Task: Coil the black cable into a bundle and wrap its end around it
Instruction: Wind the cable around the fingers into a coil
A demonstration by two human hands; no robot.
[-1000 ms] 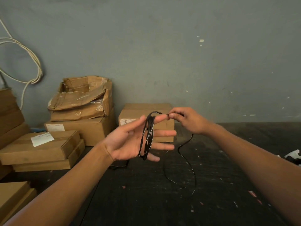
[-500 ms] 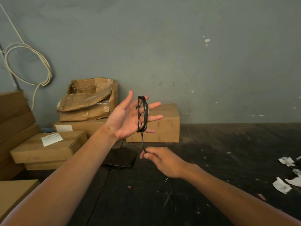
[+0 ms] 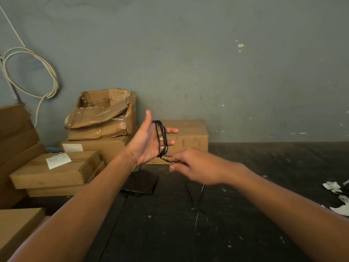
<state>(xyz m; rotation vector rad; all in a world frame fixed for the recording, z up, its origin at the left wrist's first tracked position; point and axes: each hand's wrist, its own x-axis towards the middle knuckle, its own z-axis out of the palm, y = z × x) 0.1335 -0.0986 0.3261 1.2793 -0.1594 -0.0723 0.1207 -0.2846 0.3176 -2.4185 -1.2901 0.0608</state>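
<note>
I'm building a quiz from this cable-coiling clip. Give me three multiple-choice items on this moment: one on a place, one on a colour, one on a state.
1. Where do the loops of the black cable sit?
A. Around the left hand's fingers
B. Flat on the floor
C. On a cardboard box

2. What colour is the cable looped on the wall?
A. Red
B. Off-white
C. Black

3. What is the right hand doing?
A. Hanging idle and open
B. Pressing on a box
C. Pinching the cable just below the loops

Answers:
1 A: the loops ring the straight fingers of the raised left hand.
2 B: it shows pale against the grey wall.
3 C: its fingertips close on the strand, and loose cable trails to the floor.
</note>
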